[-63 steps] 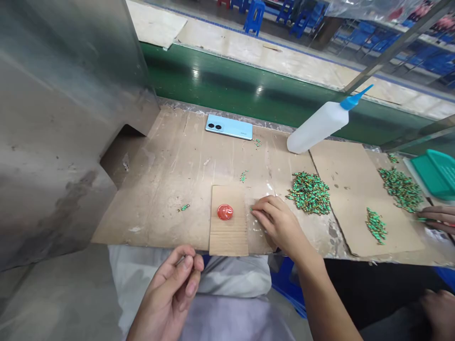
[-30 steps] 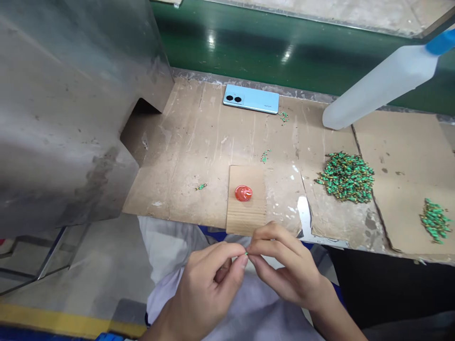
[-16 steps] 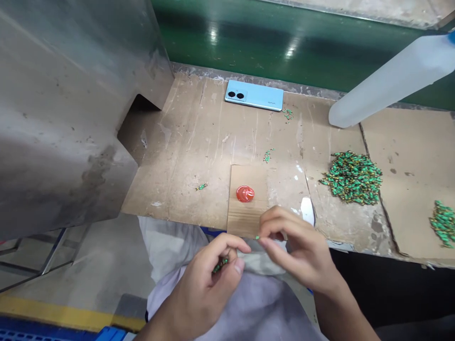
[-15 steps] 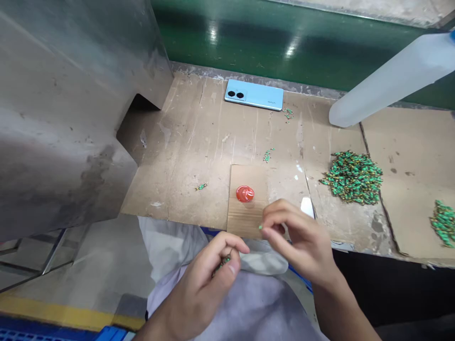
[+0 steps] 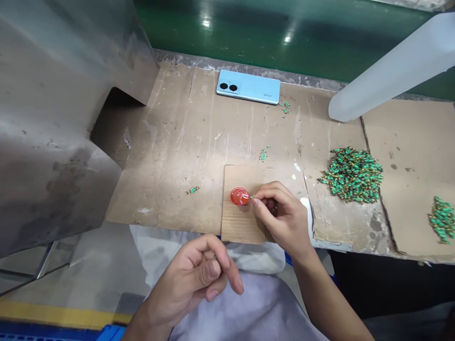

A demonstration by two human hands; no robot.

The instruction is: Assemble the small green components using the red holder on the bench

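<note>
Between thumb and forefinger, my right hand (image 5: 280, 213) pinches a small green piece (image 5: 251, 197) at the right edge of a round red blob (image 5: 240, 196). The glossy blob lies on a small cardboard piece (image 5: 239, 227) at the bench's front. Lower left, over my lap, my left hand (image 5: 202, 272) is curled with the thumb against the fingers; only a speck of a small green piece shows there, the rest being hidden. A large pile of small green and gold pieces (image 5: 353, 175) lies to the right of my right hand.
A light blue phone (image 5: 249, 86) lies at the back. Small green bits (image 5: 263, 154) and a few loose pieces (image 5: 192, 190) are scattered on the cardboard-covered bench (image 5: 170, 156). Another green pile (image 5: 441, 220) is far right, a white bottle (image 5: 391, 68) back right, a metal housing (image 5: 60, 118) left.
My right hand has moved forward and left, bringing its green piece to the red blob. The fingers of my left hand have curled over, hiding most of the pieces seen there before. The view has shifted slightly.
</note>
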